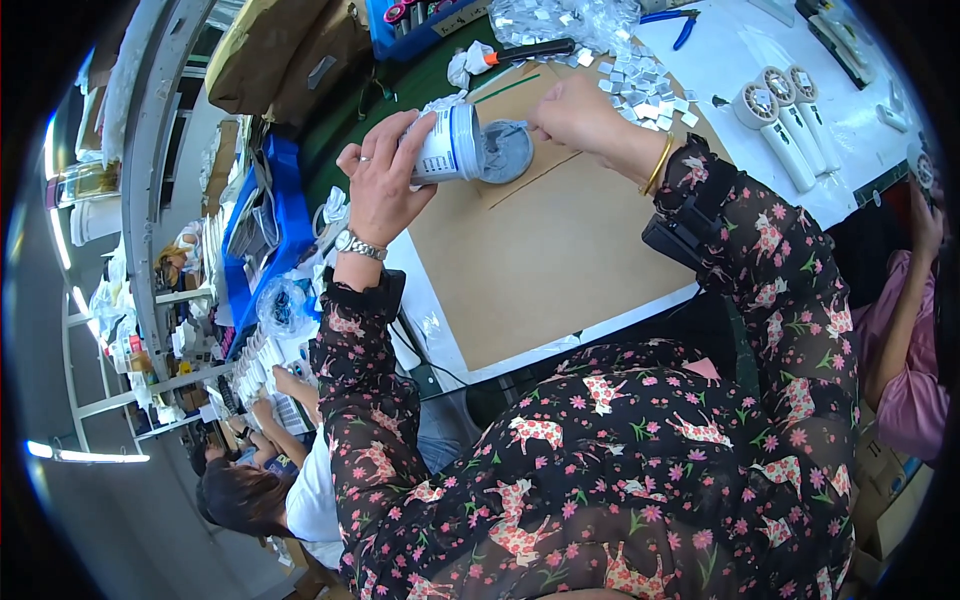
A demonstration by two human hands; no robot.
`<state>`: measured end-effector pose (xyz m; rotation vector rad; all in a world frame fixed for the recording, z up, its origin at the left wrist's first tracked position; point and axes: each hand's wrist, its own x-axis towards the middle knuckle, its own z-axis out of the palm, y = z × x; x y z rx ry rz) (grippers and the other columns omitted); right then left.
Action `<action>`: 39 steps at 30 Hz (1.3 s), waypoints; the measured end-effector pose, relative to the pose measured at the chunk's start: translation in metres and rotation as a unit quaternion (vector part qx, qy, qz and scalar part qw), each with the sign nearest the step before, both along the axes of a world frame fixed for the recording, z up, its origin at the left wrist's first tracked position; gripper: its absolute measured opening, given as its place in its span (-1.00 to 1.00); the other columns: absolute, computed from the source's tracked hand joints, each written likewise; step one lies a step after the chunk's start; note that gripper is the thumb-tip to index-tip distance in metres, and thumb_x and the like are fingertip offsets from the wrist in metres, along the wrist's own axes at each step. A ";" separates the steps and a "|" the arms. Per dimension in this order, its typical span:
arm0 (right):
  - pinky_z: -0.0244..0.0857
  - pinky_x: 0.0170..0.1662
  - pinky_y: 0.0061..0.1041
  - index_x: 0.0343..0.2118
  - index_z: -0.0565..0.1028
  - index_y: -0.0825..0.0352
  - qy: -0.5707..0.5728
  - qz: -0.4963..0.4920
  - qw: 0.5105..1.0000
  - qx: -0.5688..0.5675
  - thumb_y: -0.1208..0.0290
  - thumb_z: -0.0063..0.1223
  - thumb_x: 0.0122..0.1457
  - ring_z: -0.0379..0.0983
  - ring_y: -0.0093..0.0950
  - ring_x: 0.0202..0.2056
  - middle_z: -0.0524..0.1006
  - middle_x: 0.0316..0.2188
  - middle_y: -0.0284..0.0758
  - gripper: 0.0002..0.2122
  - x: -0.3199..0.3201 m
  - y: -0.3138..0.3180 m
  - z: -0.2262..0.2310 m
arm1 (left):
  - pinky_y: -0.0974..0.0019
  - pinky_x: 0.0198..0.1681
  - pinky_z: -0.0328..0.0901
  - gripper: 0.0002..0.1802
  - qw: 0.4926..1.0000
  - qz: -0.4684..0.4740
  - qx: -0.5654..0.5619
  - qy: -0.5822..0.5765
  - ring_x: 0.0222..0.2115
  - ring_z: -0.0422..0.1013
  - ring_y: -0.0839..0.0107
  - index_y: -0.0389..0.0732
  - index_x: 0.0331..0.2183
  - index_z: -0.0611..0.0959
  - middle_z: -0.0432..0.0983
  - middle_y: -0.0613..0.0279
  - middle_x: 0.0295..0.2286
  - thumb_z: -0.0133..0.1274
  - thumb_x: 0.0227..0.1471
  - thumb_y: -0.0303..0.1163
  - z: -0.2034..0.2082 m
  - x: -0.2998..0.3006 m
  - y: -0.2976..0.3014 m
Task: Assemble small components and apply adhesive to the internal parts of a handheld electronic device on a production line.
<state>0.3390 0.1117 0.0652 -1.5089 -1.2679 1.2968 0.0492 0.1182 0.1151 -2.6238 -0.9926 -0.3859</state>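
My left hand (pixel 385 180) is wrapped round a white plastic jar (pixel 447 145) with blue print, tipped on its side. The jar's mouth faces right, against a round shallow dish or lid (pixel 507 152) coated with grey paste. My right hand (pixel 578 118) is closed in a pinch just right of the paste, over the brown cardboard sheet (pixel 545 260). Whatever its fingertips hold is mostly hidden; a thin tip may reach toward the paste. Small silver squares (pixel 640 85) lie scattered behind my right hand.
A tool with an orange and black handle (pixel 530 52), blue-handled pliers (pixel 684 28) and a clear plastic bag (pixel 560 20) lie at the back. White fan-like handheld units (pixel 785 125) stand at the right. A blue bin (pixel 285 200) is at the left. Co-workers sit on both sides.
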 end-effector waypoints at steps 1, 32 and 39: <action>0.22 -0.54 -0.50 -0.50 0.62 0.42 0.000 -0.001 1.000 0.000 0.42 0.23 0.12 0.42 -0.57 -0.56 0.58 -0.55 -0.31 -0.84 0.001 0.000 -0.001 | 0.10 0.08 0.06 0.14 1.000 -0.002 0.002 -0.002 0.17 0.39 0.30 0.24 0.29 0.47 0.45 0.36 0.18 0.51 -0.43 -0.40 0.001 0.002 0.000; 0.44 -0.31 -0.20 -0.26 0.71 0.41 -0.246 0.123 0.924 0.266 0.45 0.09 0.19 0.58 -0.10 -0.45 0.63 -0.49 -0.06 -0.80 0.009 -0.013 -0.007 | 0.10 0.12 0.02 0.09 1.000 -0.005 -0.007 -0.018 0.17 0.40 0.25 0.21 0.26 0.50 0.47 0.34 0.17 0.51 -0.41 -0.38 0.009 -0.005 0.011; 0.46 -0.30 -0.26 -0.25 0.72 0.41 -0.232 0.129 0.931 0.252 0.46 0.13 0.19 0.60 -0.15 -0.45 0.65 -0.47 -0.04 -0.81 0.008 -0.015 -0.013 | 0.10 0.12 0.02 0.09 1.000 0.001 0.002 -0.019 0.18 0.39 0.26 0.22 0.27 0.49 0.46 0.35 0.17 0.50 -0.39 -0.39 0.003 -0.007 0.012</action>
